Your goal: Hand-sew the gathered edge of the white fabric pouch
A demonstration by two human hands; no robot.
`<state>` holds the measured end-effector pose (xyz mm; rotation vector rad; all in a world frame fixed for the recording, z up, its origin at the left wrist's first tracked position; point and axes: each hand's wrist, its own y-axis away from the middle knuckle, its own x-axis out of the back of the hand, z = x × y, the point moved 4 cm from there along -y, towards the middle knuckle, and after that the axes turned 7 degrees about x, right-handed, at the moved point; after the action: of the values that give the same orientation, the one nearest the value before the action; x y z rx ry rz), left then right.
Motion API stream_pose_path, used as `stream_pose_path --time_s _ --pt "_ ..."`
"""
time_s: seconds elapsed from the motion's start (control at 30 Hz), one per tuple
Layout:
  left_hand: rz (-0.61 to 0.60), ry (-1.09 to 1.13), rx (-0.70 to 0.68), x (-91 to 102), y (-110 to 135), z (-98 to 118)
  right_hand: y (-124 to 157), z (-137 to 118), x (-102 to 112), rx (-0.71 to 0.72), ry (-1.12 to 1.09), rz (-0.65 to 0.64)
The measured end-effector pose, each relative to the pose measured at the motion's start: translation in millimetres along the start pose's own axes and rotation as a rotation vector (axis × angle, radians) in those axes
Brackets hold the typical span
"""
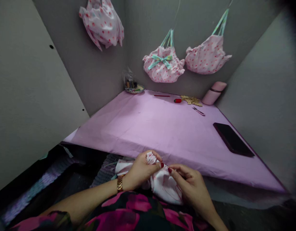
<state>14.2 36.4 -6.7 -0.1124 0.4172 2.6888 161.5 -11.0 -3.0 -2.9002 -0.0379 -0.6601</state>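
A white fabric piece with pink dots lies over my lap at the table's near edge. My left hand, with a gold watch at the wrist, is closed on its gathered edge, the folds bunched between thumb and fingers. Close by on the right, my right hand pinches at the cloth's edge with thumb and forefinger. A thin red thread hangs in a loop over the cloth below that hand. Whether a needle sits in the pinch is too small to tell.
On the pink-covered table lie a phone, thread snips, a red thread spool, a pink bottle and a small basket. Dotted fabric pieces, including one with a green bow, hang on the walls.
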Motion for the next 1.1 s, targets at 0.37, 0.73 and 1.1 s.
stream_pose_path --time_s 0.37,0.73,1.1 --pt "-0.069 0.182 0.075 -3.0 1 -2 -1 11 -3 -0.059 -0.15 0.015" --pt "-0.05 0.292 0.144 -3.0 0 -9 2 14 -10 -0.101 -0.285 0.017" --pt "-0.041 0.265 0.15 -2.0 0 -10 2 15 -11 -0.089 -0.285 0.004"
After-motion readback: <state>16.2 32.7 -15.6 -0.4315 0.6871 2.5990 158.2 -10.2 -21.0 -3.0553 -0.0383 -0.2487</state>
